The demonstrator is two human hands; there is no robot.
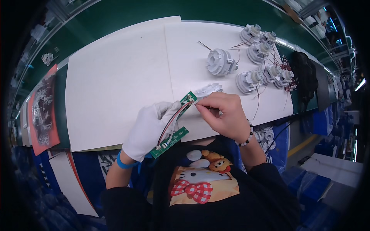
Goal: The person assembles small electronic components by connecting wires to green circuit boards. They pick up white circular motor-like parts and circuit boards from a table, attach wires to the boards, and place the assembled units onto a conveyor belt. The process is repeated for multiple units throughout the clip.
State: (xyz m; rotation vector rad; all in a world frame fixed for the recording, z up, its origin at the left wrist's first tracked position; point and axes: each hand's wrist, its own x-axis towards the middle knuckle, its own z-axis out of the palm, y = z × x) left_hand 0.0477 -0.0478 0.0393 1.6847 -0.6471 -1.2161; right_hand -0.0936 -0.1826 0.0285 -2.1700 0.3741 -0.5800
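My left hand [144, 129], in a white glove with a blue band at the wrist, is closed on a green circuit board [189, 97]. A second green circuit board [178, 137] hangs below it, joined by red, black and white wires [172, 122]. My bare right hand [223, 111] pinches at the upper board's right end, by a small white connector; its fingertips hide what exactly they grip. Just beyond my fingers a white plastic part [208, 90] lies on the white sheet. Farther off stands a white round motor-like housing [221, 62] with thin wires.
White sheets [119, 77] cover the green table [127, 11]. Several similar white housings [249, 81] with trailing wires are grouped at the right, beside a black bundle [305, 77]. At the left lies a clear bag of small parts [43, 111] on a red sheet. White rings [264, 136] sit below the right edge.
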